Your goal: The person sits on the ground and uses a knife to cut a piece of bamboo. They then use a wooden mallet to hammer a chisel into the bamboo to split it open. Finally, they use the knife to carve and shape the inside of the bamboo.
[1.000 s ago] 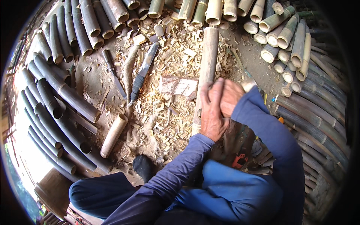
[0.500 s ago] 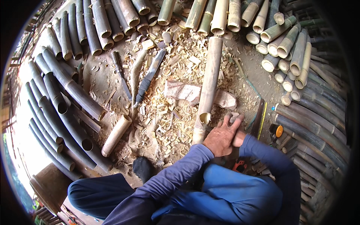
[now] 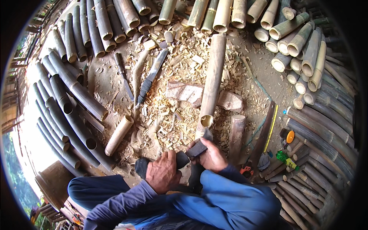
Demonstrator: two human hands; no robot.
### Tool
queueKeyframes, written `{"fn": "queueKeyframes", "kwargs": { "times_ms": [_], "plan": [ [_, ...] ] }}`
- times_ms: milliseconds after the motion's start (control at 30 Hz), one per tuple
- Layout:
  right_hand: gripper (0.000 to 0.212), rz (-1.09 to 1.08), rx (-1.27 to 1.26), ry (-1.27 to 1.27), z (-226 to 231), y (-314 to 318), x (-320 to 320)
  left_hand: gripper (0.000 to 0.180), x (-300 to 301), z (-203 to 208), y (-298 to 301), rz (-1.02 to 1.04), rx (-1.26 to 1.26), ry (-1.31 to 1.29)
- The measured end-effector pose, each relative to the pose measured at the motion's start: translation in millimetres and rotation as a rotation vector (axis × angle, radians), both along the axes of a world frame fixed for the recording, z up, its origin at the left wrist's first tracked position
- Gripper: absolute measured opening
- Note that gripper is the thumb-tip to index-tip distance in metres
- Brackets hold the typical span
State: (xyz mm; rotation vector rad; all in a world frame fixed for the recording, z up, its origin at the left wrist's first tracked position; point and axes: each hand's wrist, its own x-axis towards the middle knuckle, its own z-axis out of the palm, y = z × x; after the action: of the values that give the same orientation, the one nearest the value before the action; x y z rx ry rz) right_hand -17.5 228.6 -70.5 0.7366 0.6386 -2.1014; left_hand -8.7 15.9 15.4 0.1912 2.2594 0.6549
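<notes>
In front of my lap, my left hand (image 3: 163, 172) is closed round a tool with a thick black handle (image 3: 182, 159). My right hand (image 3: 214, 155) grips a dark grey rectangular block (image 3: 196, 148), which looks like a sharpening stone, against the front of that handle. A grey, blade-like piece (image 3: 207, 134) shows just beyond the block; whether it belongs to the tool I cannot tell. Past my hands lies a bamboo tube (image 3: 214, 73) with an opening cut near its close end. It rests across a rough wooden block (image 3: 186, 93).
Left of the tube lie a machete (image 3: 153, 74) and a knife (image 3: 123, 76) among wood chips. A short bamboo piece (image 3: 119, 135) is nearer. To the right are a wood chunk (image 3: 237, 132), a saw (image 3: 264, 134) and a green bottle (image 3: 287, 159). Bamboo tubes (image 3: 76, 88) surround everything.
My hands were together over the wood chunk at right. They have moved left to my lap, apart, and now hold the black-handled tool and the grey block. The chunk is uncovered.
</notes>
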Motion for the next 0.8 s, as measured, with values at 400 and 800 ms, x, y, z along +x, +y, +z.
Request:
{"fn": "queueKeyframes", "kwargs": {
  "times_ms": [400,800],
  "plan": [
    [0.036,-0.092,-0.115,-0.168,0.2,2.5,-22.8,0.02,-103.6,5.7,3.2,-0.367,-0.08,-0.082],
    [0.038,0.463,0.812,0.464,-4.3,42.7,-24.3,0.061,82.2,-78.7,126.5,0.702,0.525,-0.147]
  ]
}}
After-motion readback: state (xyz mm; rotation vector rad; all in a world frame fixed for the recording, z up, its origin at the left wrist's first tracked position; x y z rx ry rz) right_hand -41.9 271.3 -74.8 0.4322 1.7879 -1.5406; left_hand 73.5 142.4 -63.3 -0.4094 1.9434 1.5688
